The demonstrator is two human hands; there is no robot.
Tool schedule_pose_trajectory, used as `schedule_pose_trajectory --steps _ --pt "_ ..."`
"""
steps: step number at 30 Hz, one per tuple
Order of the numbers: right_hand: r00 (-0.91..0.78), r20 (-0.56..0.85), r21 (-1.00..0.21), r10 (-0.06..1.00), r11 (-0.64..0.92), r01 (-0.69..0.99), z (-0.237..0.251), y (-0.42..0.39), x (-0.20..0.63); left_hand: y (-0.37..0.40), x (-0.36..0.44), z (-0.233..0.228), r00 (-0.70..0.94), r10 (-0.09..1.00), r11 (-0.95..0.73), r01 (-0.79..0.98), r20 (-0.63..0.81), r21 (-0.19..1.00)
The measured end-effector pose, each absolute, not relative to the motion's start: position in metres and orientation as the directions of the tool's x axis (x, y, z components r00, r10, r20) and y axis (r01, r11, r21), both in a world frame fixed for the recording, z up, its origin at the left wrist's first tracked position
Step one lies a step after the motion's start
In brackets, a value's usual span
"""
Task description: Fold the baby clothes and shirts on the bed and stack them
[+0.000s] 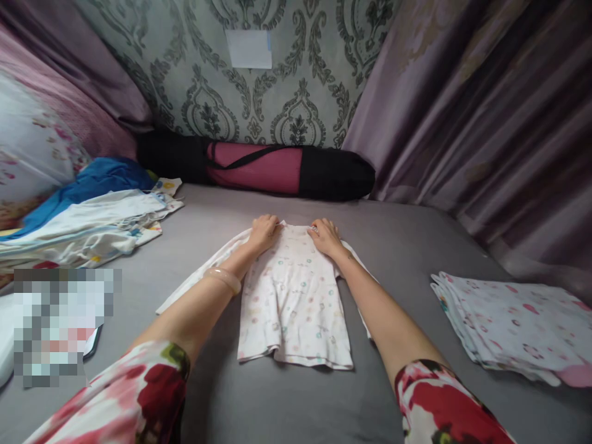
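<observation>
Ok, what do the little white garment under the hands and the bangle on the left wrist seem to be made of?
The garment looks like thin, soft cotton-type knit, matte white with small pastel prints; it lies limp and lightly creased on the grey sheet. The bangle looks rigid, smooth and glossy, pale pinkish and slightly translucent: possibly jade, glass or resin, hard to tell.

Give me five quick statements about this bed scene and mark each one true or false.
1. Both hands rest on the top edge of the small white printed shirt. True: left hand, right hand.
2. The shirt lies on a wooden floor. False: it lies on a grey sheet.
3. A folded stack of printed cloths lies to the person's right. True.
4. The rolled bag by the wall is yellow. False: it is pink and black.
5. The bracelet is on the right wrist. False: it is on the left wrist.
</observation>
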State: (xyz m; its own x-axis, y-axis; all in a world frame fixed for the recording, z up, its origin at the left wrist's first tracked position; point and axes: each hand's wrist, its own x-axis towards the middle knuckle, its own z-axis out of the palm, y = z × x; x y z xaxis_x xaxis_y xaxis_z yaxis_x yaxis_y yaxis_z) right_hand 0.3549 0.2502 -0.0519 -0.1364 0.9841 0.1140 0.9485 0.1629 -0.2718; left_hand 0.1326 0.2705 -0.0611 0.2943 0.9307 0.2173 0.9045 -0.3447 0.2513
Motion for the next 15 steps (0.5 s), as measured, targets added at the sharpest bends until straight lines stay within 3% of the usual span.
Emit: schedule_pose_trajectory --steps 6,11,15 --pt "-0.143 0.073 -0.219 0.987 0.155 0.963 -0.04 0.241 0.348 0.276 0.13 -0.073 0.321 0.926 -0.357 0.916 0.199 0.183" --pt "-0.075 0.102 -0.426 0.992 0.112 0.898 0.004 0.213 0.399 0.263 0.126 -0.058 0.315 0.93 -0.345 0.927 0.191 0.15" --pt "0.089 -0.076 -0.553 0.993 -0.116 0.825 0.011 0.153 0.468 0.239 0.14 -0.029 0.364 0.912 -0.401 0.886 0.188 0.232"
